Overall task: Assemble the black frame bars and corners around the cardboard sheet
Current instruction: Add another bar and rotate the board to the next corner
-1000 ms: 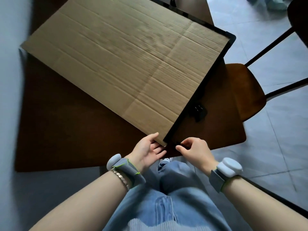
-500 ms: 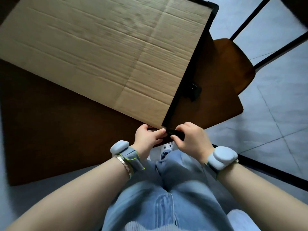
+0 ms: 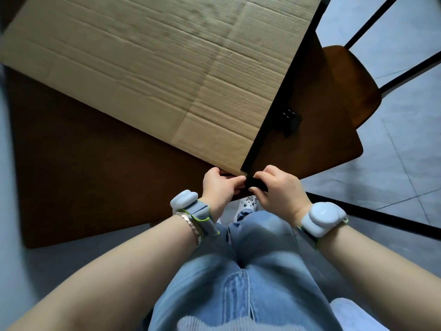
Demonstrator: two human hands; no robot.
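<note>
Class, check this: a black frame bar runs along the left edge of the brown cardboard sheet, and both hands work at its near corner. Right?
No: the head view shows the black frame bar along the right edge of the brown cardboard sheet. The left hand and right hand work at its near corner.

Two hands are in view, the left hand [image 3: 220,187] and the right hand [image 3: 279,189], and two pale wrist devices [image 3: 183,202] [image 3: 322,217], one on each. There is one cardboard sheet [image 3: 143,68], one table [image 3: 83,175], one chair [image 3: 353,80] at 2 o'clock, and one visible black frame bar [image 3: 274,103]. Corner pieces number two: one corner piece [image 3: 256,183] at 6 o'clock between the hands, a second corner piece [image 3: 290,120] at 3 o'clock.
</note>
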